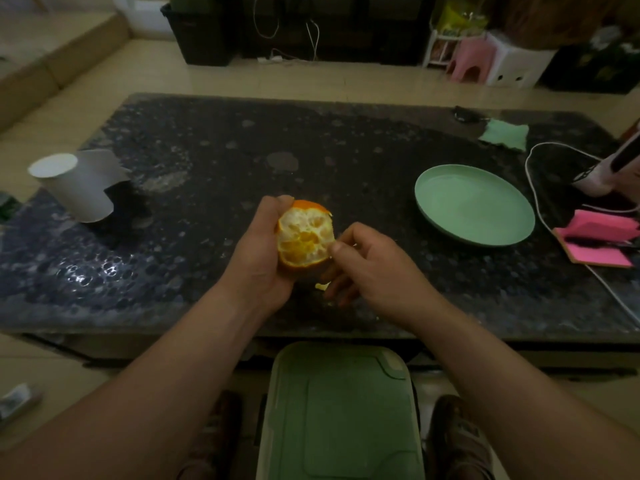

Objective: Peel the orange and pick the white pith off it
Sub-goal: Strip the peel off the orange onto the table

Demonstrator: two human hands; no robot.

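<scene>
A partly peeled orange (304,235) is held above the dark table, its bared side with white pith facing me and orange peel still on its far side and bottom. My left hand (258,252) grips it from the left, fingers curled round the back. My right hand (363,263) is at the orange's right edge, thumb and fingertips pinching at the peel or pith there. A small pale scrap (322,286) shows under the right hand's fingers.
A green plate (474,204) lies to the right on the dark speckled table (207,161). A white paper roll (74,185) stands at the left. A white cable (540,216), pink pad (595,242) and green cloth (505,133) are at the right. A green bin lid (343,410) sits below the table edge.
</scene>
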